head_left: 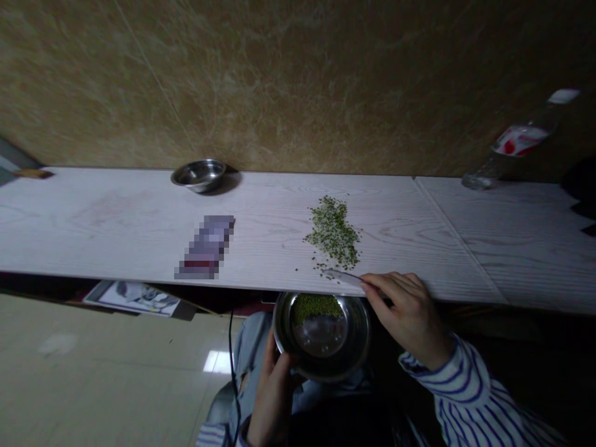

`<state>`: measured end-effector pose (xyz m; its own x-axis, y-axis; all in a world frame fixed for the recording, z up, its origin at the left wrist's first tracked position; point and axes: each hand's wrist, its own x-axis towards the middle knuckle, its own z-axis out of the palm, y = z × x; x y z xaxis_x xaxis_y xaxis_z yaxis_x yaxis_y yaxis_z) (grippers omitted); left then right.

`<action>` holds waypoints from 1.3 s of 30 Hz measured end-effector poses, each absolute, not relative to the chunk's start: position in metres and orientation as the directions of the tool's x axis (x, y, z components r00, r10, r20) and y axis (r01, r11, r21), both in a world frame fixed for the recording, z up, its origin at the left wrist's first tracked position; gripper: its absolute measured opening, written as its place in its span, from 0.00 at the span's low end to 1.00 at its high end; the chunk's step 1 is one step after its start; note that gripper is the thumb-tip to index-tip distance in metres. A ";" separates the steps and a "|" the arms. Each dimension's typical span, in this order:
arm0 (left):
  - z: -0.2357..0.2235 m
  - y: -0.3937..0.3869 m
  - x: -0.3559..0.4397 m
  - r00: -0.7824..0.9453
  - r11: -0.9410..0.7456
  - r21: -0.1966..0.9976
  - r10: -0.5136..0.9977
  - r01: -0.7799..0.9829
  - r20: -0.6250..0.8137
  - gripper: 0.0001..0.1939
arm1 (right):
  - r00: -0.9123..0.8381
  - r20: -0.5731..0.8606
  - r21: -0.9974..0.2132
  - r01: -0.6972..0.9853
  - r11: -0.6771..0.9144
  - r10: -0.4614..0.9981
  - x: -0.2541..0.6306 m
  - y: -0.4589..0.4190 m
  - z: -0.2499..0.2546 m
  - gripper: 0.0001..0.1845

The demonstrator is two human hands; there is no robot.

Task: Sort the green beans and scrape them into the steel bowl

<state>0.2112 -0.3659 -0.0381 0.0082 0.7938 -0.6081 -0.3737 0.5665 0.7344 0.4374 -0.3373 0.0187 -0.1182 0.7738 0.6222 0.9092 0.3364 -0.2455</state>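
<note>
My left hand (pixel 275 379) grips the left rim of a steel bowl (pixel 358 341), held below the table's front edge over my lap. Small green beans (pixel 316 306), which look like mung beans, lie in its far part. My right hand (pixel 407 307) is closed around a slim, pale utensil (pixel 344 277); whether it is a spoon or a knife I cannot tell. The utensil's tip is at the tabletop, by the near edge of a scattered patch of green beans (pixel 334 233). A few beans lie loose around that tip.
On the white wood-grain table (pixel 270 230), a smaller steel bowl (pixel 200 176) stands near the wall. A blurred-out flat item (pixel 207 247) lies left of the beans. A clear bottle (pixel 519 139) with a white cap stands at the right. A black cable (pixel 231 354) hangs below the table.
</note>
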 end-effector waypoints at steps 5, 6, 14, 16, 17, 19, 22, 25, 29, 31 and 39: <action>-0.040 -0.366 0.210 -0.005 0.560 0.733 0.793 -0.386 -0.609 0.40 | -0.104 0.638 -0.241 0.914 0.326 0.763 0.443 -0.337 0.018 0.05; -0.040 -0.366 0.210 -0.003 0.559 0.727 0.792 -0.399 -0.611 0.40 | -0.104 0.638 -0.240 0.915 0.325 0.763 0.443 -0.337 0.017 0.05; -0.043 -0.367 0.209 -0.013 0.554 0.712 0.785 -0.432 -0.619 0.42 | -0.108 0.633 -0.237 0.916 0.324 0.767 0.443 -0.342 0.017 0.05; -0.043 -0.367 0.209 -0.014 0.557 0.712 0.784 -0.426 -0.621 0.42 | -0.099 0.642 -0.226 0.923 0.312 0.760 0.445 -0.342 0.018 0.05; -0.043 -0.367 0.209 -0.010 0.560 0.712 0.783 -0.424 -0.622 0.42 | -0.096 0.644 -0.222 0.926 0.305 0.759 0.447 -0.342 0.018 0.05; -0.044 -0.366 0.209 0.009 0.566 0.705 0.782 -0.427 -0.623 0.43 | -0.095 0.641 -0.215 0.930 0.297 0.762 0.449 -0.343 0.017 0.04; -0.045 -0.366 0.210 0.011 0.556 0.705 0.788 -0.440 -0.615 0.43 | -0.108 0.614 -0.223 0.927 0.303 0.782 0.448 -0.346 0.016 0.05; -0.045 -0.366 0.211 -0.002 0.562 0.703 0.780 -0.436 -0.626 0.43 | -0.115 0.604 -0.241 0.917 0.318 0.789 0.445 -0.349 0.016 0.05; -0.043 -0.366 0.212 -0.007 0.570 0.696 0.772 -0.436 -0.636 0.42 | -0.100 0.630 -0.232 0.922 0.310 0.770 0.445 -0.349 0.017 0.05; -0.041 -0.366 0.212 -0.030 0.563 0.702 0.771 -0.436 -0.636 0.41 | -0.098 0.631 -0.228 0.925 0.304 0.770 0.446 -0.348 0.017 0.05; -0.043 -0.367 0.212 -0.010 0.570 0.707 0.776 -0.420 -0.631 0.43 | -0.069 0.605 -0.240 0.934 0.265 0.793 0.446 -0.344 0.016 0.06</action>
<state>0.2118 -0.3669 -0.0434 -0.0097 0.7757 -0.6310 -0.4200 0.5695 0.7066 0.4457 -0.3441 0.0156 -0.0693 0.7935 0.6046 0.9339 0.2647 -0.2402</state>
